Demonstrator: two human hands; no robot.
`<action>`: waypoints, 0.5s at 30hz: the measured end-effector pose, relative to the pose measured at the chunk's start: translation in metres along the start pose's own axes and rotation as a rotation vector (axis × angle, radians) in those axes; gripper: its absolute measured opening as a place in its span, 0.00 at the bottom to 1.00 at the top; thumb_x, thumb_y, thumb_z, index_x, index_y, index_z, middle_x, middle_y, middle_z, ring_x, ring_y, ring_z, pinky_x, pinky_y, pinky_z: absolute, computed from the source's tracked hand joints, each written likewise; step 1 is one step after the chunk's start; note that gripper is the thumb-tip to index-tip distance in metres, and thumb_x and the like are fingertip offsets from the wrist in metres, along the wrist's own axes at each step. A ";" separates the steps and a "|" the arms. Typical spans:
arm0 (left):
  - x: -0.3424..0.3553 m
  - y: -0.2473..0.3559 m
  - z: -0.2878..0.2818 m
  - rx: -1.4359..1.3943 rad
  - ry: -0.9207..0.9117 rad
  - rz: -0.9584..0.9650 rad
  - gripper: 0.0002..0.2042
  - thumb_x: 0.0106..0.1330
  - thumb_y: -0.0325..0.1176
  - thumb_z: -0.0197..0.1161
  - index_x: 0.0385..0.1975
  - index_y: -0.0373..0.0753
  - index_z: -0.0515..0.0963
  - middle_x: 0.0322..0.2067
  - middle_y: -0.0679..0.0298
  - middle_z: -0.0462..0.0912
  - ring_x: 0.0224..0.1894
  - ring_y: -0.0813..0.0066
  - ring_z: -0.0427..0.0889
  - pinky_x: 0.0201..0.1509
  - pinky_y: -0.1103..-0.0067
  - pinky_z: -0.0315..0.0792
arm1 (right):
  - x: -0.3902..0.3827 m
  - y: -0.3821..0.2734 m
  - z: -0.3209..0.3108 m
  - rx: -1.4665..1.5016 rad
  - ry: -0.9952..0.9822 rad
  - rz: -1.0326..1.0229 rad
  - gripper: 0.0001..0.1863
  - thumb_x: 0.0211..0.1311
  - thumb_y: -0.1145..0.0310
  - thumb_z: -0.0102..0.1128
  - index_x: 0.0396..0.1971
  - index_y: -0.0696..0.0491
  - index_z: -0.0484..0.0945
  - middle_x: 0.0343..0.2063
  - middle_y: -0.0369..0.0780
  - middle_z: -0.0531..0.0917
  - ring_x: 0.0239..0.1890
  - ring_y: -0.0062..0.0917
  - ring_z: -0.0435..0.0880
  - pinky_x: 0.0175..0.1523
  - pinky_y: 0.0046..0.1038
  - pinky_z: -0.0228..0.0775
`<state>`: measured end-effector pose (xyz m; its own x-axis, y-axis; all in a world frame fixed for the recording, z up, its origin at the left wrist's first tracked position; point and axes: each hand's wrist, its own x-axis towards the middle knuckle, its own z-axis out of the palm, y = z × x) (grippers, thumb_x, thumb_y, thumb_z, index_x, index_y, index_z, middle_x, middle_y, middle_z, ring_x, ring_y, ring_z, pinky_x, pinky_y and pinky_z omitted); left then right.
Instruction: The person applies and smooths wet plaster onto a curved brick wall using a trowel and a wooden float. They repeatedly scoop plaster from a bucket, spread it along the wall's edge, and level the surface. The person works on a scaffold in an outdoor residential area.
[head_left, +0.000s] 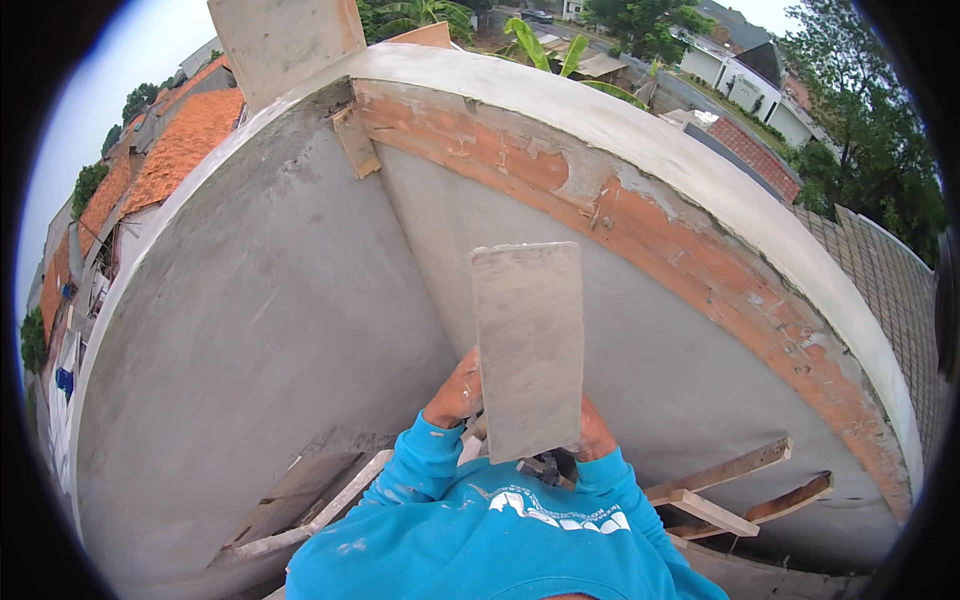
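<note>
Grey board [530, 350]: between both hands, before the plastered wall [670, 350].
Left hand [458, 393]: at board's left edge; fingers hidden, cannot tell grip.
Right hand [596, 430]: lower right edge; fingers likewise hidden.
Timbers [740, 462]: below right; loose grip could drop board there.

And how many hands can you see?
2: the left hand at the left edge of the grey board, the right hand by its lower right edge. The board partly hides both.
</note>
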<state>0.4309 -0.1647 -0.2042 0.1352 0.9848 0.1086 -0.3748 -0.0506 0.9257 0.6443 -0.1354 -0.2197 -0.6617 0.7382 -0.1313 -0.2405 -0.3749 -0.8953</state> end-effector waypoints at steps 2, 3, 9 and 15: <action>0.005 0.008 -0.017 -0.004 -0.041 -0.019 0.25 0.72 0.39 0.57 0.64 0.32 0.65 0.61 0.60 0.71 0.60 0.71 0.71 0.65 0.73 0.65 | 0.011 0.008 0.007 0.100 -0.035 0.006 0.29 0.68 0.57 0.53 0.62 0.60 0.67 0.57 0.46 0.76 0.59 0.35 0.74 0.63 0.36 0.67; 0.007 0.010 -0.024 -0.016 -0.054 -0.030 0.25 0.73 0.40 0.57 0.64 0.32 0.65 0.61 0.60 0.71 0.60 0.71 0.71 0.65 0.73 0.65 | 0.016 0.011 0.011 0.144 -0.042 0.007 0.29 0.68 0.56 0.52 0.62 0.60 0.67 0.57 0.46 0.76 0.59 0.35 0.75 0.62 0.36 0.67; 0.042 0.038 -0.050 0.329 -0.007 0.002 0.23 0.76 0.42 0.50 0.62 0.31 0.68 0.58 0.56 0.74 0.60 0.66 0.72 0.68 0.71 0.59 | 0.027 0.004 0.010 0.337 -0.009 -0.108 0.30 0.70 0.52 0.46 0.63 0.58 0.66 0.57 0.46 0.76 0.57 0.37 0.76 0.60 0.37 0.70; 0.051 0.111 -0.150 0.784 0.945 0.586 0.24 0.76 0.45 0.48 0.60 0.32 0.71 0.58 0.52 0.73 0.62 0.61 0.72 0.65 0.68 0.66 | 0.004 -0.069 -0.011 0.392 0.076 -0.500 0.31 0.73 0.48 0.40 0.63 0.57 0.66 0.56 0.45 0.76 0.55 0.38 0.77 0.58 0.38 0.73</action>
<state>0.2592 -0.0950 -0.1502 -0.6560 0.5068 0.5593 0.4986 -0.2653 0.8252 0.6659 -0.1004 -0.1632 -0.3536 0.9095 0.2188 -0.7582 -0.1417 -0.6364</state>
